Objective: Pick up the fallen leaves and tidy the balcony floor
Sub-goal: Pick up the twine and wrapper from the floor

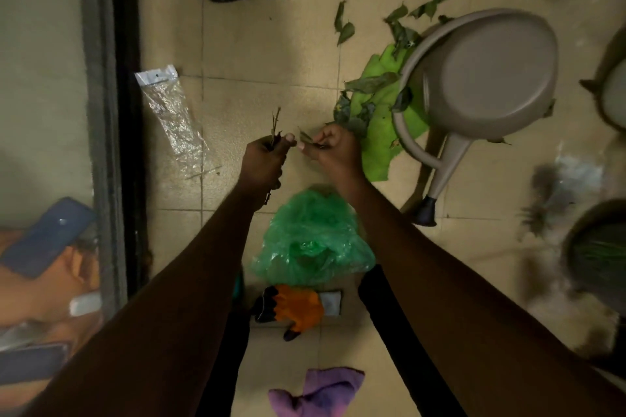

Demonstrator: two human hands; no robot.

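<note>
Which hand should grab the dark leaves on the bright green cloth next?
Probably the right hand: it is beside the bright green cloth; the left hand grips a brown twig bundle.

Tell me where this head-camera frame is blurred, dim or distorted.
Head view: light is dim and warm, brightest on the floor tiles mid-frame; the right edge is smeared, so the pots there lose detail; the left hand gripping twigs and the right hand pinching a leaf are fairly sharp; the forearms loom large and dark at the bottom, a wide-angle effect.
</note>
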